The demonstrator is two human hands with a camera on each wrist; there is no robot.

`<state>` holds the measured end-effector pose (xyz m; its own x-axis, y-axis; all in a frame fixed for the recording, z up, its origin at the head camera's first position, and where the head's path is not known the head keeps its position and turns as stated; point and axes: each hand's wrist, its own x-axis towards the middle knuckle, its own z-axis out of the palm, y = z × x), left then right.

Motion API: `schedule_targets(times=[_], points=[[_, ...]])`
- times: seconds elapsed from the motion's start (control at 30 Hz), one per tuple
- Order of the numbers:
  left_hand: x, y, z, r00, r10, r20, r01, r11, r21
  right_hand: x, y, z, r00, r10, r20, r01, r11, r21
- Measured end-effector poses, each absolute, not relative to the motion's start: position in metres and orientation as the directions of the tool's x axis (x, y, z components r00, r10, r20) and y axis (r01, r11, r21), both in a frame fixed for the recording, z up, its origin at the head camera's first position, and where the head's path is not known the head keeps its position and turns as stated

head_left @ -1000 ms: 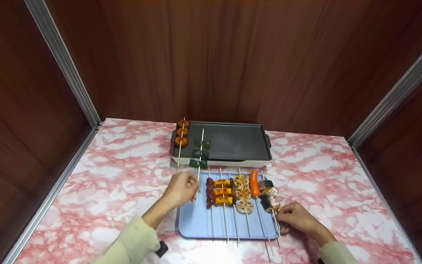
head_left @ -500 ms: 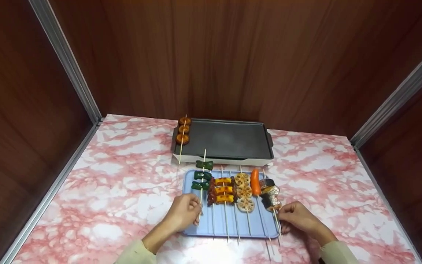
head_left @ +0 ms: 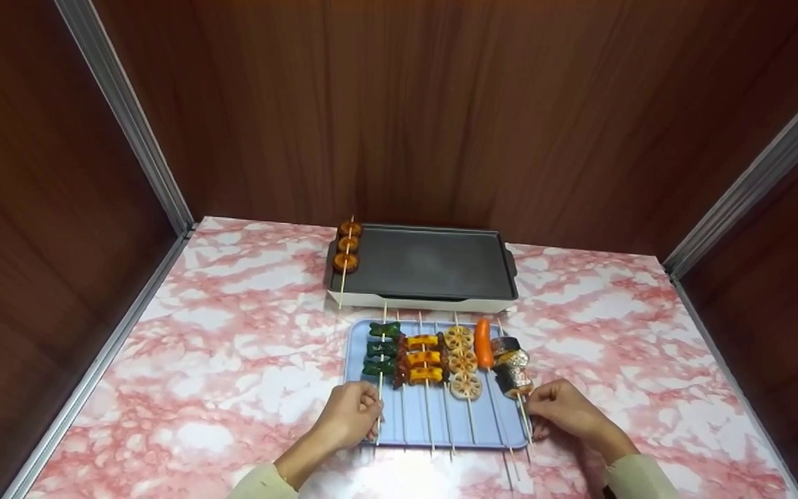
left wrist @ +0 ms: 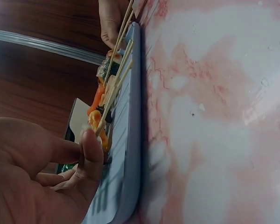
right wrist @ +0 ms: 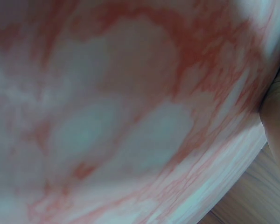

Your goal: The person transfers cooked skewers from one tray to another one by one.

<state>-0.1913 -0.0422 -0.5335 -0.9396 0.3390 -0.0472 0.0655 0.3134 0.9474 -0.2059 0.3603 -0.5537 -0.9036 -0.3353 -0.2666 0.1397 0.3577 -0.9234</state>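
Observation:
My left hand pinches the lower stick of a green pepper skewer between thumb and fingers. That skewer lies along the left side of the light blue tray. Beside it on the tray are a dark red skewer, a yellow skewer, a lotus root skewer and an orange sausage-shaped skewer. At the tray's right edge my right hand grips the rim, close to the stick of a fish-like skewer. Its fingertips are partly hidden.
Behind the tray stands a black griddle with a pale base. A skewer of round brown slices lies at its left end, its stick overhanging the front. Wood-grain walls enclose the back and sides of the marbled table.
My left hand has brought the green pepper skewer from over the griddle's front left toward me and down onto the tray. My right hand has stayed at the tray's right edge.

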Motion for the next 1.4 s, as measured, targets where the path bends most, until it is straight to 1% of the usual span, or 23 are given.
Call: schedule_targets(times=[0.3,0.6,0.73,0.9,1.03,1.1,1.27,1.4], points=[[-0.193,-0.044,-0.539,-0.936,0.337,-0.097,0.016,0.319,0.948,-0.206,0.36,-0.554,-0.903,-0.318,-0.289,0.166,0.363,-0.917],[-0.193,-0.046,-0.539,-0.93,0.361,-0.072,0.053,0.325,0.944,-0.207,0.361,-0.554,-0.907,-0.33,-0.263,0.136,0.361,-0.923],[-0.194,-0.047,-0.54,-0.924,0.373,-0.079,0.055,0.336,0.94,-0.206,0.361,-0.554,-0.907,-0.333,-0.256,0.131,0.355,-0.926],[-0.199,-0.053,-0.535,-0.93,0.356,-0.089,0.056,0.378,0.924,-0.205,0.36,-0.554,-0.907,-0.339,-0.252,0.126,0.353,-0.927],[-0.206,-0.06,-0.518,-0.947,0.311,-0.083,0.065,0.44,0.896,-0.205,0.36,-0.555,-0.907,-0.341,-0.246,0.127,0.337,-0.933],[-0.213,-0.064,-0.508,-0.958,0.281,-0.048,0.098,0.485,0.869,-0.205,0.36,-0.555,-0.909,-0.337,-0.246,0.129,0.333,-0.934],[-0.234,-0.075,-0.481,-0.971,0.212,0.109,0.219,0.611,0.761,-0.205,0.361,-0.556,-0.911,-0.331,-0.247,0.13,0.338,-0.932],[-0.253,-0.083,-0.456,-0.974,0.169,0.152,0.227,0.655,0.721,-0.206,0.362,-0.557,-0.91,-0.335,-0.245,0.125,0.342,-0.931]])
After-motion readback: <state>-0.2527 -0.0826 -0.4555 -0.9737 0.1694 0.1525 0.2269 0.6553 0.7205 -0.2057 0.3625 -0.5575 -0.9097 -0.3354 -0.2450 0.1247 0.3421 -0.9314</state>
